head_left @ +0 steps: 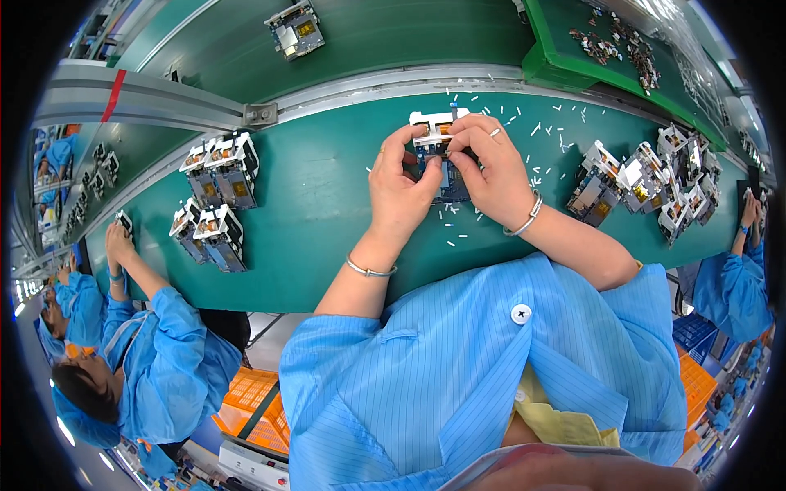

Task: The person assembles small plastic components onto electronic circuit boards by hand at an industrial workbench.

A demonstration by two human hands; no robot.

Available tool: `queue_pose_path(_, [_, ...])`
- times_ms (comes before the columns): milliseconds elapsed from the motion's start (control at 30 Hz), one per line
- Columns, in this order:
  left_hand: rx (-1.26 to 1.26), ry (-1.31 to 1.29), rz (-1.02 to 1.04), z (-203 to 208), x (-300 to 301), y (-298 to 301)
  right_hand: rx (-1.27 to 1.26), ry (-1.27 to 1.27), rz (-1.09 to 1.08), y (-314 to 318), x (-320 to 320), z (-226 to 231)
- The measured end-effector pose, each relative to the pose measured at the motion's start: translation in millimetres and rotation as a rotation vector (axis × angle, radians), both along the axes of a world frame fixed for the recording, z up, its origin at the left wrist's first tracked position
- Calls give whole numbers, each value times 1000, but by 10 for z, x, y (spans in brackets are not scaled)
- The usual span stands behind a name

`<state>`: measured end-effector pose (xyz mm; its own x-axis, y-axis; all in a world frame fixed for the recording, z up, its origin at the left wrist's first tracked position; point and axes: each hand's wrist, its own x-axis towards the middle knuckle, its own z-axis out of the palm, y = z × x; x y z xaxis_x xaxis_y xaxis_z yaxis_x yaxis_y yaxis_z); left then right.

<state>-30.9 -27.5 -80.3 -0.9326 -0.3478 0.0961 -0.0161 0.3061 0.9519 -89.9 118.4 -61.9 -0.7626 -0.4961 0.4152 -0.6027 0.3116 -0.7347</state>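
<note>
A small electronic unit with a white plastic frame and a blue circuit board lies on the green bench in front of me. My left hand is closed on its left side, fingers at the white frame and thumb over the board. My right hand reaches over from the right, its fingertips pinched together at the unit's middle. Whatever lies between those fingertips is hidden or too small to name. Orange-brown parts show inside the frame between my hands.
Small white strips lie scattered around the unit. Similar units stand in groups at left and right. Beyond the metal rail, another unit sits on a green belt. A green tray holds small parts. Co-workers sit on both sides.
</note>
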Motion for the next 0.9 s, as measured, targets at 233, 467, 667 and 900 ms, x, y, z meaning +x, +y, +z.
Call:
queue_pose_path(233, [85,-72,-60,-42,-100,-131,20,21,14,5,-32,11])
queue_pose_path(467, [139,-137,-220,37,-140,-196,69,24,58,20,-87,53])
queue_pose_path(667, [221,-235,-198,48,-163,-218,36,12,88,19,-106,79])
queue_pose_path(900, [165,-221,-184,54,-164,-210,39,10,77,14,-102,79])
